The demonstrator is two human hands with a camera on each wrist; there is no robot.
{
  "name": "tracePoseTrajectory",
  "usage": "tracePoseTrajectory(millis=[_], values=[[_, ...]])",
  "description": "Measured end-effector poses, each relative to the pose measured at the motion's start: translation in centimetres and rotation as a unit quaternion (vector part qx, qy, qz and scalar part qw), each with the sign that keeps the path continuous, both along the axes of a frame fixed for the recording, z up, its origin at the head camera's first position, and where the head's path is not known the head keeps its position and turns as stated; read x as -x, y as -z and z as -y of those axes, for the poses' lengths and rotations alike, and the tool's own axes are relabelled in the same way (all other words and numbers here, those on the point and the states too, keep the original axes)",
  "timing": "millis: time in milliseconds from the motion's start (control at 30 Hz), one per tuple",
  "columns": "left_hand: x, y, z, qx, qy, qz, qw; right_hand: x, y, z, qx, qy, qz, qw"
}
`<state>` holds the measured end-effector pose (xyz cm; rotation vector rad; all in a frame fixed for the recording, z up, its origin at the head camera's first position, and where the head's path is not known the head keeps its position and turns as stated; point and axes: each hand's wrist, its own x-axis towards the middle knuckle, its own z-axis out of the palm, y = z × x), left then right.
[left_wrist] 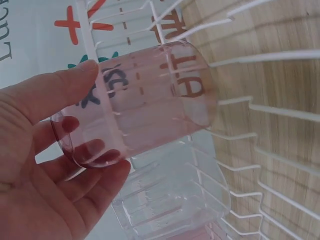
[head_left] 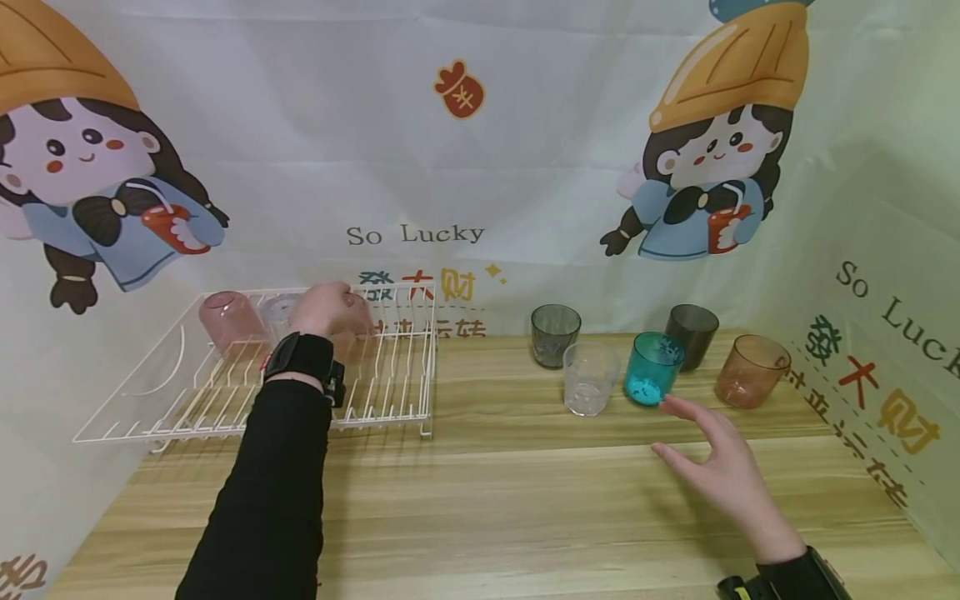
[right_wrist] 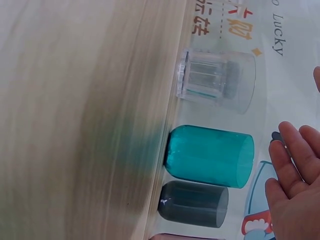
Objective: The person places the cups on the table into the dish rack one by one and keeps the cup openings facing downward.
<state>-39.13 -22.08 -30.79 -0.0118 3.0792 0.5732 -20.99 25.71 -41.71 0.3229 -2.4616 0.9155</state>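
Note:
My left hand (head_left: 326,310) grips a clear pink cup (left_wrist: 155,95) over the white wire rack (head_left: 405,417), with the thumb on one side and the fingers curled on the other. Right beside that cup, a clear colourless cup (left_wrist: 172,187) sits in the rack, partly hidden in the head view. Another pink cup (head_left: 231,321) leans upside down at the rack's left. My right hand (head_left: 716,467) is held above the table, fingers spread and holding nothing. Closest to it stands a teal cup (head_left: 652,371), a small gap from the fingertips.
Around the teal cup stand a clear cup (head_left: 588,383), a ribbed grey cup (head_left: 555,337), a dark grey cup (head_left: 692,333) and an amber cup (head_left: 752,372). A printed cloth (head_left: 517,183) hangs behind the wooden table (head_left: 480,508) and along its sides.

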Motion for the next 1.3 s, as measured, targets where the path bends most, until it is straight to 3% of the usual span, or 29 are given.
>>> tracePoseTrajectory(millis=[533,1000,1300], values=[[0.1,0.5,0.2,0.006,0.0,-0.016,0.9999,0.2,-0.6,0.5,0.004,-0.015,0.003,0.9999],[-0.2,-0.8,0.0,0.0,0.014,-0.013,0.9998,1.1,-2.0,0.2,0.007,-0.031,-0.004,0.9995],[-0.7,-0.8,-0.7,0.01,0.022,-0.039,0.9989,1.2,-2.1,0.1,-0.002,-0.029,-0.007,0.9996]])
